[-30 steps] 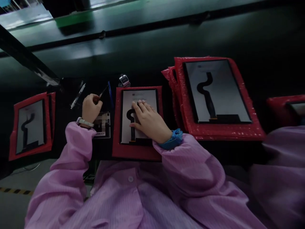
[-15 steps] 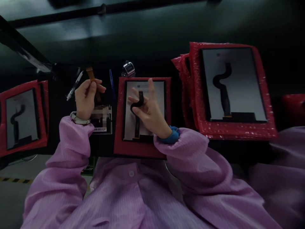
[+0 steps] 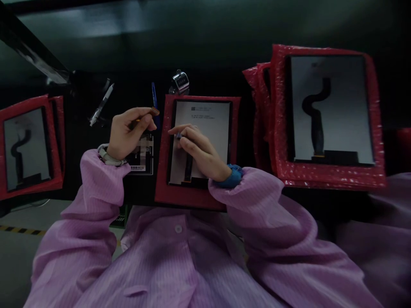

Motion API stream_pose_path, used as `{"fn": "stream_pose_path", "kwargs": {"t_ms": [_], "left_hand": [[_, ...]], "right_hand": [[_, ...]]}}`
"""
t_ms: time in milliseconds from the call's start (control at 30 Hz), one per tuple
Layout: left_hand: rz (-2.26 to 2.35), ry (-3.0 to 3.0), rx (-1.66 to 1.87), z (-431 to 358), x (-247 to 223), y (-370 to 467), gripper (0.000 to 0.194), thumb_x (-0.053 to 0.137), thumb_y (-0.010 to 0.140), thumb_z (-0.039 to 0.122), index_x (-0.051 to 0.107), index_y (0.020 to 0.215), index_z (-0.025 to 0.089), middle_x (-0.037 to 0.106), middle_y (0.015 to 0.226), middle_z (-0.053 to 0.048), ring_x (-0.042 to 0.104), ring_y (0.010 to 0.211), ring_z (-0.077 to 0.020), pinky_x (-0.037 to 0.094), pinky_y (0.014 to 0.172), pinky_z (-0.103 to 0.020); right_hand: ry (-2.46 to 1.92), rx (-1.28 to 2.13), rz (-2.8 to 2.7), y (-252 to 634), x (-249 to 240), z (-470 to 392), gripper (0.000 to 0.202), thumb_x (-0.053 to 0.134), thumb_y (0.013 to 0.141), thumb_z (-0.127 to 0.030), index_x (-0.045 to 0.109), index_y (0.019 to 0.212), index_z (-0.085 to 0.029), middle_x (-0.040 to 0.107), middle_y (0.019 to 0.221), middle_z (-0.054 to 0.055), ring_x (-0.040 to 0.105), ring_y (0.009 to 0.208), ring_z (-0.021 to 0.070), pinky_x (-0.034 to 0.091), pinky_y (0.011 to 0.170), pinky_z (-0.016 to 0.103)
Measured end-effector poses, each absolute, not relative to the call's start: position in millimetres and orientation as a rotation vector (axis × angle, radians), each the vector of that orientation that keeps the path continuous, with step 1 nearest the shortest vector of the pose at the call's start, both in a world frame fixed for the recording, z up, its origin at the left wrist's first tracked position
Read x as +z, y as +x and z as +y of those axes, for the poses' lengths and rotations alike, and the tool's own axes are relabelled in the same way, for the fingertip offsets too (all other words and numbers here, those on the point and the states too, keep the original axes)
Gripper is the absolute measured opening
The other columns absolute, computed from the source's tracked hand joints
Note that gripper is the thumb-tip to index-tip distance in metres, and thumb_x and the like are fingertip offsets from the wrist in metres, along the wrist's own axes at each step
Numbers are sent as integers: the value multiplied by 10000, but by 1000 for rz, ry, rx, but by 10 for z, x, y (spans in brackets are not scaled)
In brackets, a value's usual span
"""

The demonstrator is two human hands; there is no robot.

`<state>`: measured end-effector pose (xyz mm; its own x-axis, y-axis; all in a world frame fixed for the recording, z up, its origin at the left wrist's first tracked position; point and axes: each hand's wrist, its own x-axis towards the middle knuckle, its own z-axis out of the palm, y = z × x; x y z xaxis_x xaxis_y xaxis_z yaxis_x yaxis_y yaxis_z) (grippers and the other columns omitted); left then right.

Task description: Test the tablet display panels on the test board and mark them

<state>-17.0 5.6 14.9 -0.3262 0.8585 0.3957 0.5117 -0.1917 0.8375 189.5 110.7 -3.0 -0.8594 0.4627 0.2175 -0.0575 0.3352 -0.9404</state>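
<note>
In front of me a display panel (image 3: pixel 210 134) lies on a red bubble-wrap sheet (image 3: pixel 189 196). A black ribbon cable (image 3: pixel 188 169) rises from the panel's lower edge. My right hand (image 3: pixel 202 152) is closed on the cable's upper end, pinching it between thumb and fingers just over the panel. To the left, my left hand (image 3: pixel 128 130) is closed on an orange flex cable (image 3: pixel 154 111), whose end sticks out past the fingertips toward the panel. Below that hand lies a dark board (image 3: pixel 141 160) with a barcode label, partly covered by it.
More panels with black cables rest on red bubble wrap: a right-hand stack (image 3: pixel 334 115) and a left-hand stack (image 3: pixel 27 149). Behind the middle panel stands a metal tally counter (image 3: pixel 180 82). A blue pen (image 3: pixel 154 96) and a white pen (image 3: pixel 102 105) lie nearby.
My left hand has moved right with the orange flex cable, turning its end toward the panel. My right hand's raised fingers have come down and closed around the black cable's end.
</note>
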Motion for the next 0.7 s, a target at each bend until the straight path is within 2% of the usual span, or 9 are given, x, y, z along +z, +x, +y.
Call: {"fn": "stream_pose_path", "kwargs": {"t_ms": [133, 267, 333, 700], "left_hand": [[1810, 1902, 1125, 52, 200, -139, 277, 511, 1024, 349, 681, 859, 206, 726, 817, -10, 658, 781, -163, 476, 957, -395], [1897, 2037, 753, 59, 204, -77, 276, 470, 983, 324, 644, 808, 200, 699, 906, -39, 613, 952, -225, 351, 1097, -487], [1915, 2034, 693, 62, 185, -46, 253, 466, 968, 309, 650, 826, 208, 681, 894, -37, 593, 977, -237, 320, 1113, -500], [1868, 2023, 699, 66, 171, 39, 270, 432, 983, 313, 639, 841, 213, 665, 868, -27, 580, 925, -226, 329, 1066, -485]], "right_hand": [[-253, 1352, -2291, 1900, -43, 1140, 260, 423, 1036, -346, 496, 824, -214, 651, 1145, 72, 532, 1093, 216, 436, 1013, 421], [-199, 1149, -2396, 1892, -83, 1137, 277, 395, 1042, -321, 514, 816, -216, 641, 1109, 82, 495, 1079, 237, 430, 1012, 458], [-209, 1094, -2426, 1885, -94, 1132, 276, 391, 1041, -319, 526, 823, -217, 638, 1110, 86, 491, 1081, 247, 427, 1013, 472], [-269, 1086, -2414, 1863, -116, 1130, 239, 405, 1047, -303, 519, 854, -218, 651, 1107, 77, 484, 1082, 236, 428, 1014, 438]]}}
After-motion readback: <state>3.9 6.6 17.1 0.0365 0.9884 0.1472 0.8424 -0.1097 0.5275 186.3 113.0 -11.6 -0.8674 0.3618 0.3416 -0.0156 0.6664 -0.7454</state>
